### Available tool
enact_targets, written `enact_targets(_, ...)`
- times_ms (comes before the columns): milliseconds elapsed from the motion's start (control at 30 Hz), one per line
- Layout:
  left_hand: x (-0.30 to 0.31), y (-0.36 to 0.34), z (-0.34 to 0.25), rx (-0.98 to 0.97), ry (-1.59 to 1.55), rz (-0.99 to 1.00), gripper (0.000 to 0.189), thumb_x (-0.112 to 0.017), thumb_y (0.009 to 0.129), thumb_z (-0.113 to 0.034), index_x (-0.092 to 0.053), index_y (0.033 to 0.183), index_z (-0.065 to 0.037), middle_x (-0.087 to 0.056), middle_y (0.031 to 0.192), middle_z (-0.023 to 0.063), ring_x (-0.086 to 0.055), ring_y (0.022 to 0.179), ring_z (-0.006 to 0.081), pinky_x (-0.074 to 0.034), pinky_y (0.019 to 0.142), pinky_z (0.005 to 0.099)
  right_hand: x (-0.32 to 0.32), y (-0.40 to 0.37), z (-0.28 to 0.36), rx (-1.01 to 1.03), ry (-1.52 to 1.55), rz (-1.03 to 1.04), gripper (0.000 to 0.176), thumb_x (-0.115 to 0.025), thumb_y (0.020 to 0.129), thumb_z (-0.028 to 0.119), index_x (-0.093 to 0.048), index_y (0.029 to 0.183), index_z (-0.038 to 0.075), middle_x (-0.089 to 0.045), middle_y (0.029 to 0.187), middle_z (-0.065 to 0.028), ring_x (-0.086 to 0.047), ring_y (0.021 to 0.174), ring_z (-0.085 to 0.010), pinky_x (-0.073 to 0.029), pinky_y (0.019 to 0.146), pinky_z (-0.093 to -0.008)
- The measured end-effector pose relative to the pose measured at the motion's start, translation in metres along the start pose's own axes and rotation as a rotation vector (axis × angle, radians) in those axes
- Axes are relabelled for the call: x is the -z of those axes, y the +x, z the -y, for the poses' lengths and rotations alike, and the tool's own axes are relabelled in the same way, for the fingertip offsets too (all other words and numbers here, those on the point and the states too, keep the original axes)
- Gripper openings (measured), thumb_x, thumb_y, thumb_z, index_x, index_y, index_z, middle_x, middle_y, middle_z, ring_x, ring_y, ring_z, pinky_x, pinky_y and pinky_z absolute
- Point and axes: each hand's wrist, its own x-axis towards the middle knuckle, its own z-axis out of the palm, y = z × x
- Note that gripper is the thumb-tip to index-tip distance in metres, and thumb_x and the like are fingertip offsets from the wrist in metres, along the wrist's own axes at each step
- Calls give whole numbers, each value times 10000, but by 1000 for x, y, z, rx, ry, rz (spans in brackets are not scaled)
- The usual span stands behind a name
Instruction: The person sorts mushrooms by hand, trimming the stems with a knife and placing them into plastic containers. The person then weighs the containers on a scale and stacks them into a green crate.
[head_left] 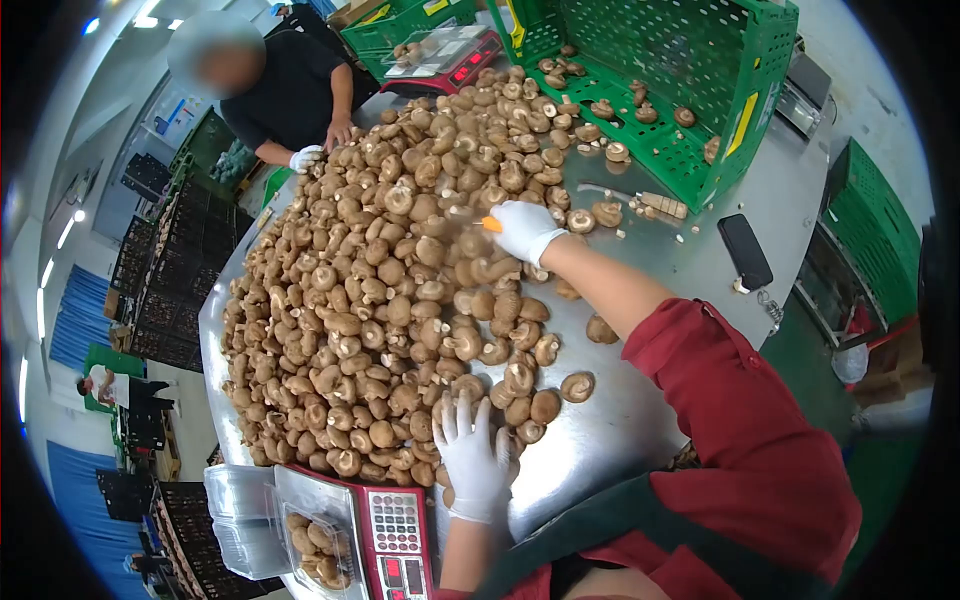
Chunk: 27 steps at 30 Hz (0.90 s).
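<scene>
A large heap of brown mushrooms (350, 290) covers much of the metal table (625, 400). My left hand (472, 455), in a white glove, rests with fingers spread on mushrooms at the heap's near edge. On the heap's right side, my gloved right hand (525, 232) is closed around an orange-handled tool (491, 224); its far end is blurred. Below the left hand's side of the heap, a red scale (395, 530) bears a clear plastic tray with a few mushrooms (318, 545). Stacked clear trays (240, 520) stand beside it.
A green crate (670, 80) lies tipped at the back right, mushrooms inside. Near it are a knife (660, 205) and a black phone (745, 250). A co-worker (290, 85) stands across the table, near a second red scale (450, 60).
</scene>
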Motion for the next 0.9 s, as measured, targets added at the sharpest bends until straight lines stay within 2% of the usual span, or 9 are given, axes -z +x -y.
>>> enact_targets(67, -5, -4, 8, 2, -12, -6, 488, -629, 817, -263, -588, 1259, -60, -455, 1412, 209, -330, 1360, 448, -207, 1138, 582, 5, 11, -4, -57, 111, 54, 295, -622, 851, 334, -699, 961, 71, -698, 984, -184, -669, 936, -368, -526, 815, -470)
enact_targets(100, -6, -6, 9, 10, -16, -8, 484, -631, 817, -267, -592, 1257, -69, -459, 1412, 199, -326, 1366, 444, -195, 1138, 596, 1, 15, -19, 33, 169, 17, 288, -652, 850, 326, -685, 930, 50, -702, 873, -153, -684, 811, -307, -526, 714, -425)
enact_targets(167, -4, -5, 7, 16, 4, -6, 488, -636, 815, -274, -591, 1261, -81, -463, 1415, 181, -321, 1372, 437, -175, 1138, 614, 30, -6, -19, -150, 712, 269, 275, -694, 860, 309, -658, 890, 38, -623, 706, -66, -600, 632, -181, -467, 582, -344)
enact_targets(267, -1, -5, 7, 2, 33, -20, 508, -648, 808, -283, -582, 1275, -93, -465, 1422, 162, -321, 1378, 427, -152, 1141, 630, 55, -45, -13, -187, 1079, 392, 225, -690, 896, 273, -599, 855, 71, -502, 625, 12, -457, 511, -71, -379, 474, -251)
enact_targets(400, 7, 8, 1, 31, -63, -111, 602, -673, 783, -201, -502, 1350, -92, -459, 1435, 149, -347, 1382, 377, -142, 1146, 625, 48, -85, -24, -193, 1518, 638, 245, -652, 944, 261, -539, 1073, 87, -473, 626, 12, -465, 500, -84, -374, 432, -238)
enact_targets(500, 23, 29, -13, -19, -161, -231, 643, -661, 775, -111, -459, 1383, -55, -458, 1434, 156, -375, 1371, 361, -175, 1160, 569, 51, -112, -12, -237, 1658, 635, 245, -656, 940, 248, -556, 1084, 77, -479, 639, 4, -462, 501, -87, -373, 435, -237)
enact_targets(767, 26, 67, -47, -57, -810, -241, 746, -737, 781, -62, -389, 1437, -1, -481, 1420, 170, -450, 1316, 307, -327, 1119, 405, 51, -158, 22, -105, 1446, 739, 284, -702, 910, 330, -622, 975, 66, -542, 661, 26, -478, 509, -64, -370, 455, -228)
enact_targets(833, 17, 64, -51, 100, -1222, -82, 656, -666, 862, -41, -366, 1444, 13, -470, 1412, 164, -439, 1325, 252, -325, 1129, 378, 40, -166, 24, -200, 1277, 687, 327, -689, 913, 383, -647, 907, 58, -573, 654, 17, -482, 490, -53, -365, 438, -229)
enact_targets(900, 9, 54, -43, 194, -1230, -117, 598, -651, 871, -26, -397, 1411, 11, -486, 1375, 144, -456, 1293, 230, -338, 1115, 362, 37, -165, 21, -268, 1195, 702, 352, -675, 920, 403, -656, 887, 53, -610, 670, -1, -485, 480, -56, -366, 431, -229)
